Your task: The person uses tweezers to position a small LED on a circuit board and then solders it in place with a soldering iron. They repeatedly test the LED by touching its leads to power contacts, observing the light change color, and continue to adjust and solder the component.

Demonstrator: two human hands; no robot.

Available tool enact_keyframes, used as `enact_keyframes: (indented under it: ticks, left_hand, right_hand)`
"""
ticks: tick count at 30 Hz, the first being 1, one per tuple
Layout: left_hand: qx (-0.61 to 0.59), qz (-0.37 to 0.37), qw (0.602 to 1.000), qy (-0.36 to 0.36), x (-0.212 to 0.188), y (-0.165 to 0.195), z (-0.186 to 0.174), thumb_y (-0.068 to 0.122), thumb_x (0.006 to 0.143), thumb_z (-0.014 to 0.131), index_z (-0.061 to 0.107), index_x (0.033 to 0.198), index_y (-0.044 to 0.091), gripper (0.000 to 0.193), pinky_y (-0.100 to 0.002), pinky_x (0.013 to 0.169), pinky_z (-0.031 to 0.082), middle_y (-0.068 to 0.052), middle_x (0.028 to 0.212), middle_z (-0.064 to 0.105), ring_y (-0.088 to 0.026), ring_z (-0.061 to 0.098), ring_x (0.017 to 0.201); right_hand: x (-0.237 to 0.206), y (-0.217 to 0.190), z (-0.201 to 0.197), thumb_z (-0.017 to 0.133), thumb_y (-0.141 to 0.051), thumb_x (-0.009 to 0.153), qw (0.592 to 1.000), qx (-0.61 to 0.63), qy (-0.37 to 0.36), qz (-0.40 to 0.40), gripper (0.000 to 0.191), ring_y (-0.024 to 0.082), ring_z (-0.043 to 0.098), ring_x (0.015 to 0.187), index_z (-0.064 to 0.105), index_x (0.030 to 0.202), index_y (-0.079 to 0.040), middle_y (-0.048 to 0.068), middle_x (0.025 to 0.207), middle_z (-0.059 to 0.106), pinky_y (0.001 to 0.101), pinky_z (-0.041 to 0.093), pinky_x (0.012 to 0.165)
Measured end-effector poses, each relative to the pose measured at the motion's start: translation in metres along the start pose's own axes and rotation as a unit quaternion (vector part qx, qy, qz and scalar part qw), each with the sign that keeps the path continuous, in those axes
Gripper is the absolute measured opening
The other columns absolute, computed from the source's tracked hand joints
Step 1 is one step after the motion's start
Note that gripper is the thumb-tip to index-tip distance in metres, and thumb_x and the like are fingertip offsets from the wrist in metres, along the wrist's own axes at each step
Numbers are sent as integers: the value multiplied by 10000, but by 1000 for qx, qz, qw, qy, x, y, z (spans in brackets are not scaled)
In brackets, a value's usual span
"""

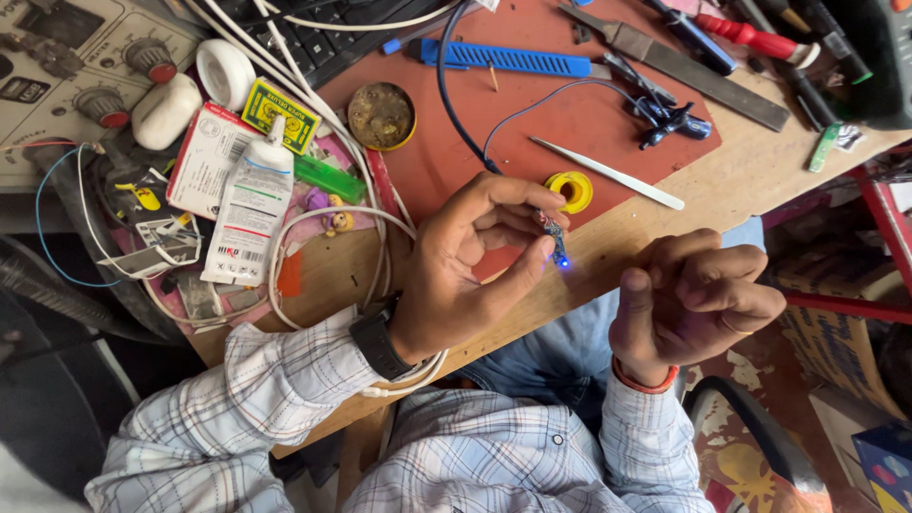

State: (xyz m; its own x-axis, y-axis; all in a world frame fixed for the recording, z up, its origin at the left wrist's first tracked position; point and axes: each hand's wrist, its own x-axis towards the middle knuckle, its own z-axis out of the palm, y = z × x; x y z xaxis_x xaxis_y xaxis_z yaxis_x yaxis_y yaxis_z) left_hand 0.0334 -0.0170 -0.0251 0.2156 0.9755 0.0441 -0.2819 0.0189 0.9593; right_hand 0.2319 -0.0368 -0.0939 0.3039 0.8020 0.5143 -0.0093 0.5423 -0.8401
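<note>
My left hand point(465, 266) pinches a small circuit board point(554, 237) between thumb and fingertips, its blue light glowing, just above the wooden table point(741, 180) edge. At three o'clock from it, my right hand point(689, 299) hangs curled loosely, empty. A yellow solder reel point(569, 190) lies at twelve o'clock of the board.

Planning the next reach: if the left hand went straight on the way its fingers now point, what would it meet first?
Probably the right hand. The left hand points its fingers across at it while pinching a small lit circuit board; only bare table edge lies between. Depth is unclear, so it might pass above.
</note>
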Motion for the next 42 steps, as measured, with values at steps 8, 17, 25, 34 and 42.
enact_keyframes:
  ticks: [8,17,25,34,42]
  left_hand:
    - [25,3,1000,7,-4,-1,-1,-59,1058,644,595,1270,-4,224,-257,1033,585,-55,1220,655,-87,666,1098]
    - [19,8,1000,8,-3,-1,-1,-70,1048,642,583,1279,-7,247,-242,1012,568,-59,1201,634,-79,654,1062]
    - [30,3,999,11,-4,-2,-2,-74,1045,637,585,1233,-13,204,-235,1000,567,-50,1163,636,-71,655,1041]
    - [35,5,999,6,-4,-2,-2,-59,1044,647,585,1229,-14,201,-236,1020,564,-51,1165,644,-66,650,1041]
    - [44,8,999,6,-5,-1,-3,-54,1052,644,587,1218,-17,179,-235,997,576,-58,1168,652,-73,670,1022]
  right_hand:
    - [-3,-6,-5,868,-15,969,999,8,-12,33,558,129,484,682,346,1127,-132,36,993,444,265,522,608]
    - [-1,-11,-4,904,-23,945,999,0,-20,49,600,133,523,713,352,1155,-131,46,1015,480,250,546,640]
    - [-1,-12,-5,908,-2,942,998,-14,-31,56,602,133,528,715,361,1157,-130,39,962,475,248,541,641]
    - [-2,-10,-5,920,0,929,998,-7,-21,53,625,131,536,708,360,1174,-129,53,981,499,247,554,636]
    - [-3,-7,-9,921,-6,920,998,-17,-32,51,627,124,532,702,378,1205,-135,54,984,507,240,554,621]
